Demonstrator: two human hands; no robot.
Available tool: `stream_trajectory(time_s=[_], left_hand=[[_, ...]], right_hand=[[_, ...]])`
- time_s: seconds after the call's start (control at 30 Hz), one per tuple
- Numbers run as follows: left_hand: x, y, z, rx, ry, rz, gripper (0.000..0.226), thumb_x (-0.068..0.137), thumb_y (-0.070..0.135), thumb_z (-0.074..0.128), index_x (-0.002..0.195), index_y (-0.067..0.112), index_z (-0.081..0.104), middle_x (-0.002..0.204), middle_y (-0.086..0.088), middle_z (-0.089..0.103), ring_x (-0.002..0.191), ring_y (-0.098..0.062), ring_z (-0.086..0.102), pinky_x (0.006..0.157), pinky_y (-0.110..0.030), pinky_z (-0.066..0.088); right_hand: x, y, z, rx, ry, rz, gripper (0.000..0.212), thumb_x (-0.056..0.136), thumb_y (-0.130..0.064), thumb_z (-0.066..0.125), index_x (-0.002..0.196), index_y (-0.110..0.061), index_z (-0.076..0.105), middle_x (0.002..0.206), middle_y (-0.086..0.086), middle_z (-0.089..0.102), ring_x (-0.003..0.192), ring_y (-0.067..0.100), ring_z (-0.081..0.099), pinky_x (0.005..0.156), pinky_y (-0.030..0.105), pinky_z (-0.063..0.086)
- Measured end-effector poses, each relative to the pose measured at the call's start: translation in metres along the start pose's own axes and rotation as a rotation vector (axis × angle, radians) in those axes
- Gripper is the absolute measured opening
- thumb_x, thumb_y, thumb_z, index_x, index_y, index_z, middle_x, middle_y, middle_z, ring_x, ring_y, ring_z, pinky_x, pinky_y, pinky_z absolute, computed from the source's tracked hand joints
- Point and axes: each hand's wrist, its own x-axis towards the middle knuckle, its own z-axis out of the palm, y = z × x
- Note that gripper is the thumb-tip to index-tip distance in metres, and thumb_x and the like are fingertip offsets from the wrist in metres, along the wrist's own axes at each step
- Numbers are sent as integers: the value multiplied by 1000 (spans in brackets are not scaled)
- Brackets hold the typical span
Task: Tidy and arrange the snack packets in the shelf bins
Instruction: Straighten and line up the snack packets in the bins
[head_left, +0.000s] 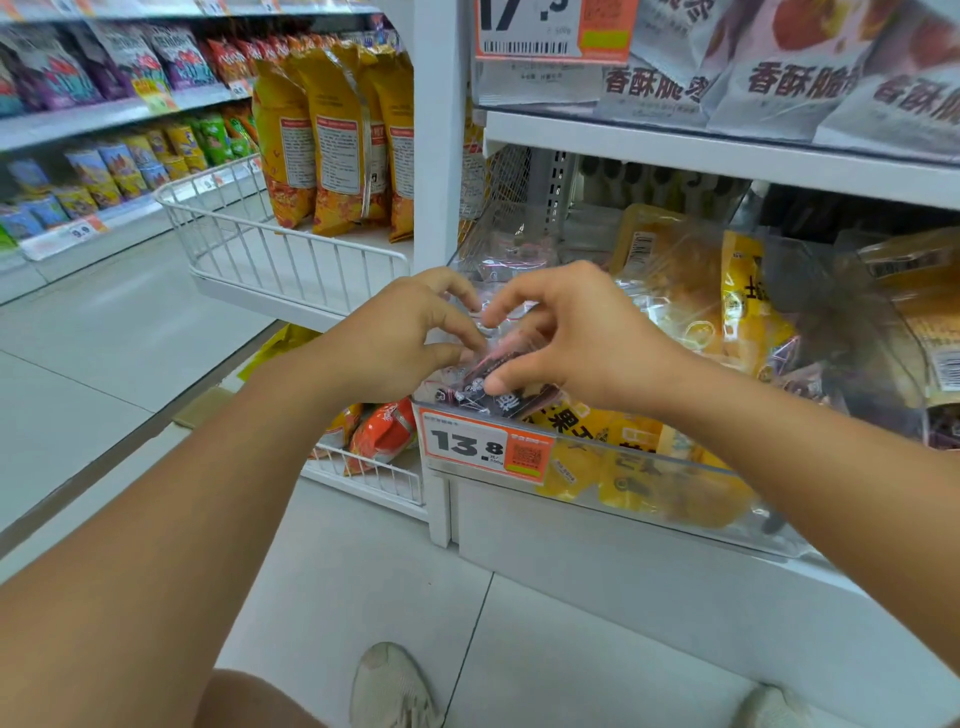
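My left hand (400, 338) and my right hand (576, 338) meet over the left front corner of a clear plastic shelf bin (675, 460). Both pinch small clear packets with dark filling (493, 387) that lie in that corner. Behind and to the right of them, the same bin holds yellow snack packets (691, 291), and more yellow packets (623, 467) show through its front wall. An orange price tag reading 13.8 (485, 447) is fixed to the bin's front, just below my hands.
A white wire basket (270, 249) juts out to the left with tall yellow chip bags (332, 135) behind it. The shelf above (727, 150) carries white packets (779, 73). A lower wire basket holds orange bags (384, 431). My shoes (389, 686) stand on the tiled floor.
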Motion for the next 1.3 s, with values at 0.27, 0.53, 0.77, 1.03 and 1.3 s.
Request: stream_trajectory(time_s=[0.27,0.53,0.77,1.03,1.3], left_hand=[[1,4,5,-33,55,-16,17,87,12,75,87,29,77,121,3,53,123,-17,49,111,-36,35],[1,2,10,2,117,16,23,82,-7,69,80,15,76,119,-4,58,108,-24,54,95,-42,45],[0,2,15,-38,210,-13,16,86,-4,69,90,9,77,107,2,56,99,-11,54,82,1,33],[0,4,12,-68,144,-36,27,81,-16,63,89,5,76,109,0,54,103,-15,53,85,-3,33],[-2,19,1,173,194,-32,30,90,59,49,100,32,60,115,10,54,124,-19,40,108,-42,34]], right_hand=[[-5,-4,-1,-180,-87,-96,10,93,-22,69,90,-21,78,58,-11,60,57,1,57,57,11,43],[31,-23,17,-539,-271,-131,31,87,-29,76,62,-13,66,53,0,49,54,16,46,58,35,41],[25,-10,13,-348,-384,40,15,92,-26,71,93,-14,80,80,-4,73,62,-1,59,62,21,50],[29,-25,36,-555,-414,51,37,101,-24,56,65,-15,56,69,-5,49,67,12,46,65,27,32],[-16,-9,-34,-140,12,160,20,95,-13,61,108,-20,74,100,-10,72,92,8,71,79,39,61]])
